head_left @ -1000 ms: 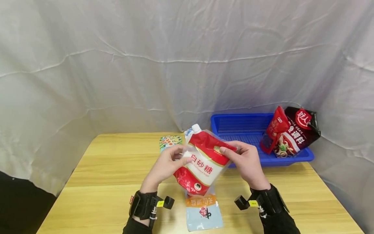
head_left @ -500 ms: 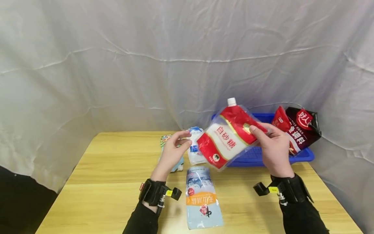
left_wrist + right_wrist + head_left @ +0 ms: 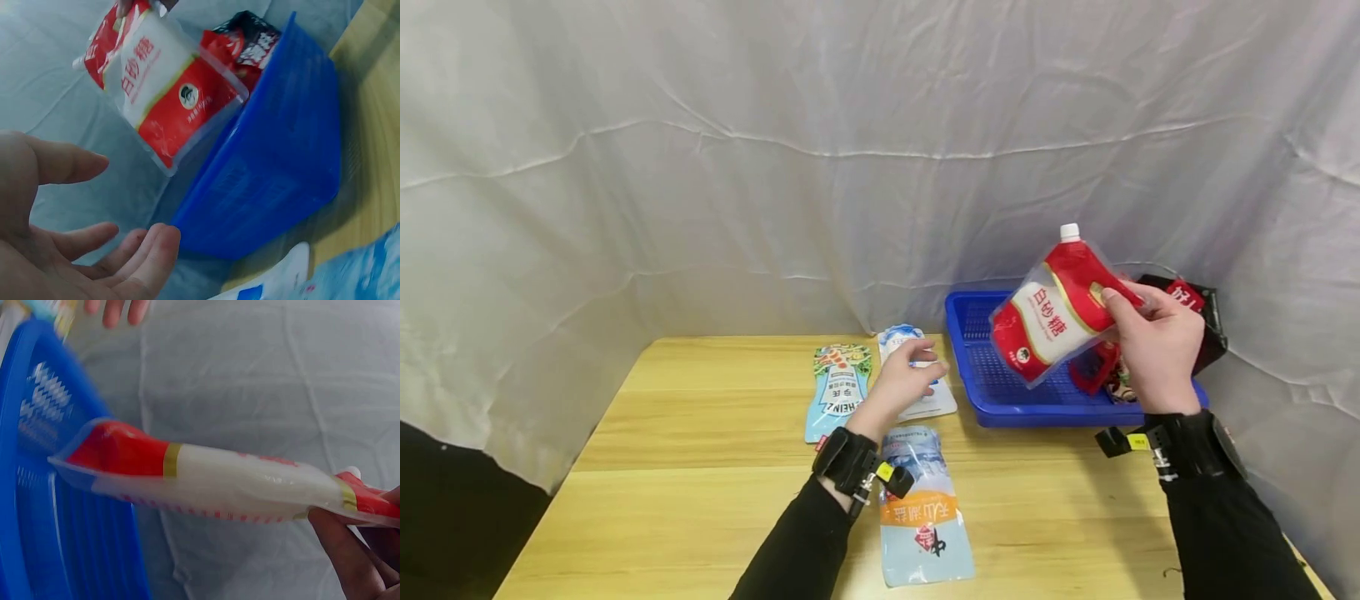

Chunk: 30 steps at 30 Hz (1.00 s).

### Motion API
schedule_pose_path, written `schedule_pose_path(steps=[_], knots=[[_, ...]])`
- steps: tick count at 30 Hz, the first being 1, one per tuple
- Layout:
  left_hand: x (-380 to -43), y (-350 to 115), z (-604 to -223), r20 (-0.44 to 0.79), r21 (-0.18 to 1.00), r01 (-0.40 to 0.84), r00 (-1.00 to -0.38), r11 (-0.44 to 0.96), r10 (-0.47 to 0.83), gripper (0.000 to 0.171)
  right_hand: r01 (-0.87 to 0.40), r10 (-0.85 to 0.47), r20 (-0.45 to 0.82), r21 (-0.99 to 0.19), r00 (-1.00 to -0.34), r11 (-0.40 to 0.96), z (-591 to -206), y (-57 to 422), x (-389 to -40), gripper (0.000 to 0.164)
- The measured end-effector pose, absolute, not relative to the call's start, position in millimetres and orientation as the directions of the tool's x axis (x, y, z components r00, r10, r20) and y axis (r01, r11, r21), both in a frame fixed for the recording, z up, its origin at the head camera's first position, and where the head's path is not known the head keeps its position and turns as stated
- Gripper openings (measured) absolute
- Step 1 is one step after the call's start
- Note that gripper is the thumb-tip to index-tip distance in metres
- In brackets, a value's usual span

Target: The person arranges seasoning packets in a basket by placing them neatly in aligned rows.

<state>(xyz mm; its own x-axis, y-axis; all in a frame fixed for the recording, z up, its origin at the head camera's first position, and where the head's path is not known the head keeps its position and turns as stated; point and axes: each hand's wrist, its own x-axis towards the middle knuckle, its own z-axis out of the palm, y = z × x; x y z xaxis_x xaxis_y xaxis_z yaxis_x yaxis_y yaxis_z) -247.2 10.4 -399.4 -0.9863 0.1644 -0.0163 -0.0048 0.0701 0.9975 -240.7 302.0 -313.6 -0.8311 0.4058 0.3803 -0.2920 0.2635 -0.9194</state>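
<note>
A red and white bag of white sugar [image 3: 1052,312] with a white screw cap hangs tilted over the blue basket [image 3: 1037,415]. My right hand [image 3: 1161,346] pinches its upper right side between thumb and fingers. In the right wrist view the sugar bag [image 3: 231,478] appears edge-on, its lower end overlapping the basket's side. My left hand [image 3: 898,383] holds nothing; its fingers are spread and relaxed over a white and blue pouch [image 3: 936,404]. From the left wrist view, the left hand [image 3: 75,231] shows a wide gap between thumb and fingers.
Inside the basket's right end, a red packet [image 3: 1093,367] and a black seasoning bag [image 3: 1213,329] are partly hidden behind the right hand. On the wooden table lie a Heinz pouch [image 3: 838,392] and a light blue and orange salt bag [image 3: 925,517]. A grey curtain [image 3: 820,208] stands behind.
Both hands first held the sugar bag above the table's middle. The left hand let go and moved slightly right, while the right hand carried the bag rightward and up over the basket.
</note>
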Motion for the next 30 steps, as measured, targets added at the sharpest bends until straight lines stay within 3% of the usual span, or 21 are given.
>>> schedule_pose_path(steps=[8,11,16,30], knots=[[-256.4,35.2,-408.9,-0.117,0.977,-0.078,-0.974,0.197,0.196,0.068,-0.149,0.410,0.446,-0.800,-0.796,0.581,-325.0,322.8,-260.8,0.039],[-256.3,40.1,-413.4,-0.143,0.979,-0.106,-0.966,0.176,0.215,0.073,-0.127,0.394,0.485,-0.740,-0.780,0.660,-331.5,327.5,-266.3,0.039],[-255.4,47.6,-416.9,-0.134,0.987,-0.109,-0.964,0.120,0.229,0.079,-0.119,0.364,0.529,-0.675,-0.767,0.728,-340.6,333.7,-273.6,0.036],[-257.1,57.6,-416.5,-0.159,0.986,-0.144,-0.965,0.087,0.207,0.073,-0.074,0.306,0.565,-0.551,-0.766,0.831,-357.5,344.8,-293.8,0.030]])
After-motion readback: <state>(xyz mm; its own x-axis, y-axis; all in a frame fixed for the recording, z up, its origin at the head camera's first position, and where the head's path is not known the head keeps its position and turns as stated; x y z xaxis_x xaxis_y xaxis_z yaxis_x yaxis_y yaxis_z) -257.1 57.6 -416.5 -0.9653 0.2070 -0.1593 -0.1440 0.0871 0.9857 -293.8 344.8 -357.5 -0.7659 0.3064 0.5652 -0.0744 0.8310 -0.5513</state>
